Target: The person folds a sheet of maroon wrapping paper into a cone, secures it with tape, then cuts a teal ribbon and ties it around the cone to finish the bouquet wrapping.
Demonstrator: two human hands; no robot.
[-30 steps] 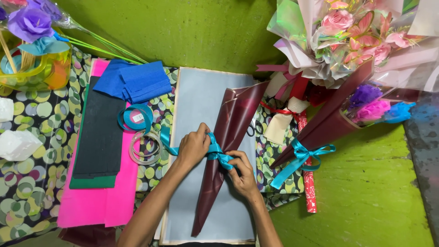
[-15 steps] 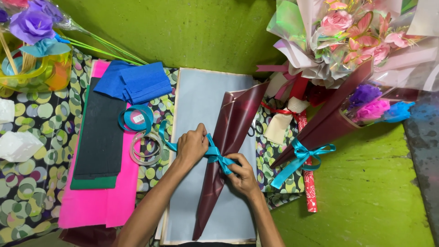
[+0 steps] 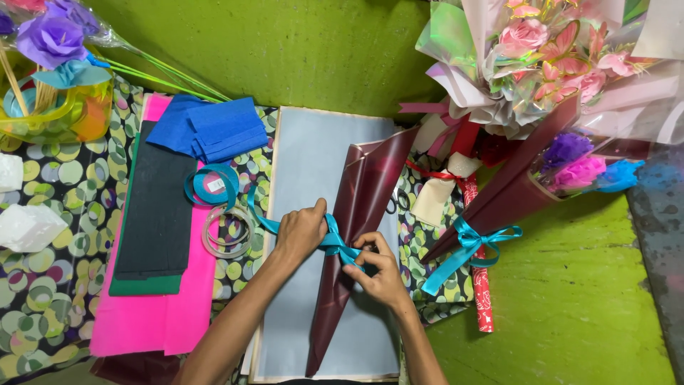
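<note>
A dark maroon glossy paper cone (image 3: 367,189) lies on a pale blue-grey sheet (image 3: 306,157), its point towards me. A teal ribbon (image 3: 335,242) is wrapped around the cone's middle. My left hand (image 3: 301,232) pinches the ribbon on the cone's left side, and a ribbon tail (image 3: 258,214) runs off to the left. My right hand (image 3: 377,267) grips the ribbon's other end just right of the knot, fingers closed on it.
Left: teal ribbon spool (image 3: 211,185), clear tape rings (image 3: 226,239), blue (image 3: 214,128), dark and pink (image 3: 157,314) papers. Right: a finished maroon bouquet with a teal bow (image 3: 474,239), red patterned roll (image 3: 483,299), a pink flower bouquet (image 3: 541,50). Purple flowers (image 3: 50,36) far left.
Both hands have stayed on the ribbon at the cone's middle; the fingers shifted slightly, drawing the ribbon tighter around the cone.
</note>
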